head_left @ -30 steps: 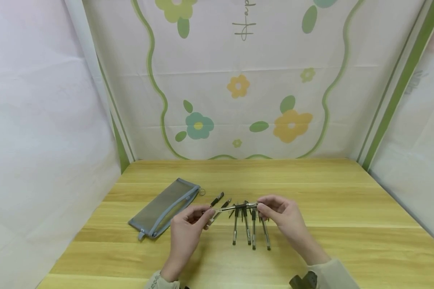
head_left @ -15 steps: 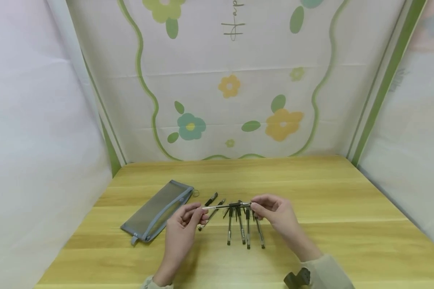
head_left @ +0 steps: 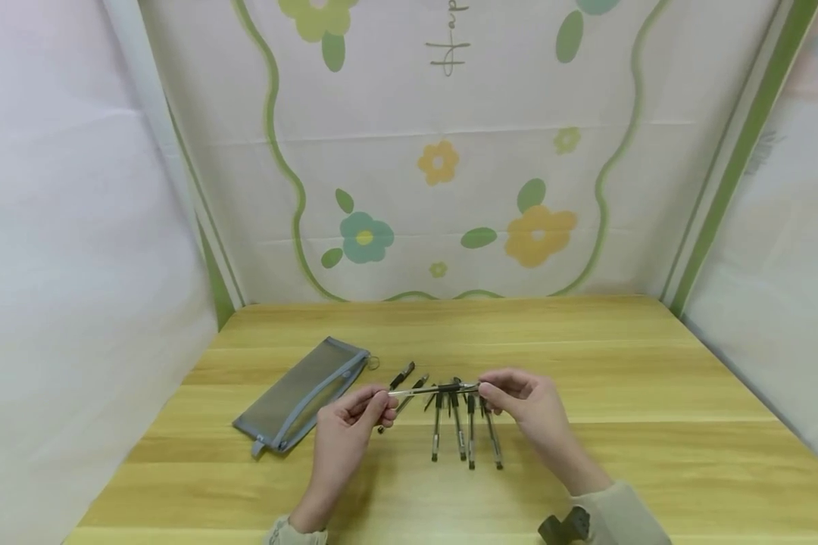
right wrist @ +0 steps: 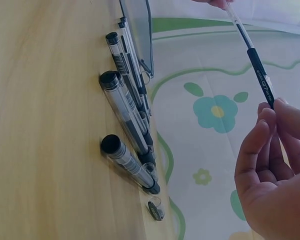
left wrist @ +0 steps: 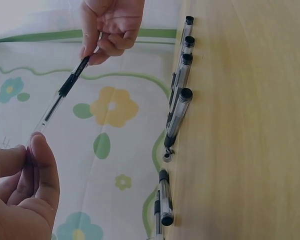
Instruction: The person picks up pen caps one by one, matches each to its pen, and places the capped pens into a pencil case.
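Beige sleeves, two: left sleeve (head_left: 296,532) and right sleeve (head_left: 625,518), both on the near side of the held pen (head_left: 448,388).

Dark wrist device (head_left: 564,526), one: beside the right sleeve, nearer than the held pen and to its right.

Left hand (head_left: 344,428): thumb and fingertips pinch the clear end of the held pen, at its left.

Right hand (head_left: 538,416): thumb and fingertips pinch the dark end of the held pen, at its right.

Held pen, one: clear barrel, black grip section with pale lettering too small to read in full; stretched sideways between the two hands, raised off the tabletop (head_left: 572,454).

Pens, four: first pen (head_left: 437,435), second pen (head_left: 460,433), third pen (head_left: 471,439), fourth pen (head_left: 493,439); clear barrels with dark ends, lying side by side in a loose fan, lower than the held pen and extending to its near side.

Pens, two further: black-ended pen (head_left: 402,376) and slanting pen (head_left: 412,399), beyond the held pen's left end, partly covered by the left hand.

Grey mesh pouch (head_left: 293,401), one: blue-grey edging and zip, left of the held pen; metal ring (head_left: 373,362) at its far corner.

White flowered backdrop (head_left: 395,182): farthest, well beyond the held pen.
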Tool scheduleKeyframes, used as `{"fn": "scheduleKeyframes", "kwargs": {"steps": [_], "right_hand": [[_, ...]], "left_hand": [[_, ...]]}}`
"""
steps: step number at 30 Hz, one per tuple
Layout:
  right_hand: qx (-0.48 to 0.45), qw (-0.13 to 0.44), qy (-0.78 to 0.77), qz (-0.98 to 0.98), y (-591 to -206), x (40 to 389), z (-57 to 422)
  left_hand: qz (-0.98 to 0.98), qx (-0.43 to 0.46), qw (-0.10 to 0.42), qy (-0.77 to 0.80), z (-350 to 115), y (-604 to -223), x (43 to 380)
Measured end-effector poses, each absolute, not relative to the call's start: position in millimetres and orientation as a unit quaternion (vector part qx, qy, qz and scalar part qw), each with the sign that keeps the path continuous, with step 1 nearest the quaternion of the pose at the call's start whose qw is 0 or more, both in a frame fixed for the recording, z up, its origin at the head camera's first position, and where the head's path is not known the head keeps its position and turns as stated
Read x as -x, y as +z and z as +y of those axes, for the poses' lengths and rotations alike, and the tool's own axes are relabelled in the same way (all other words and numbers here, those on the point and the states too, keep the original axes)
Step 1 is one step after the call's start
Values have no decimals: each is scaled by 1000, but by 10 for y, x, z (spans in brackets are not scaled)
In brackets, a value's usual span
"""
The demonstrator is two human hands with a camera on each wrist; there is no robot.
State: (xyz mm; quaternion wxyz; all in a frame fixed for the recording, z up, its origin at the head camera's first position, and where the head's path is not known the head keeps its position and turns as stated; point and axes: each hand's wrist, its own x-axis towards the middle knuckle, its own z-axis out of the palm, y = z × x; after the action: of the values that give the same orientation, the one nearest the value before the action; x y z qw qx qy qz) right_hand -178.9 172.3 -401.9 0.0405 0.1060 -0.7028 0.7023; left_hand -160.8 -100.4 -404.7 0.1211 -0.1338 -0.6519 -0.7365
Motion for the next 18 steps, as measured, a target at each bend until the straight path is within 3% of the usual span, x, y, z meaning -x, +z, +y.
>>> {"fn": "scheduleKeyframes", "kwargs": {"steps": [18], "right_hand": [[-124,37,708,-695,-3983,1772,1762]], "left_hand": [[-652,128,99,-741,-994,-4051,1608]]}}
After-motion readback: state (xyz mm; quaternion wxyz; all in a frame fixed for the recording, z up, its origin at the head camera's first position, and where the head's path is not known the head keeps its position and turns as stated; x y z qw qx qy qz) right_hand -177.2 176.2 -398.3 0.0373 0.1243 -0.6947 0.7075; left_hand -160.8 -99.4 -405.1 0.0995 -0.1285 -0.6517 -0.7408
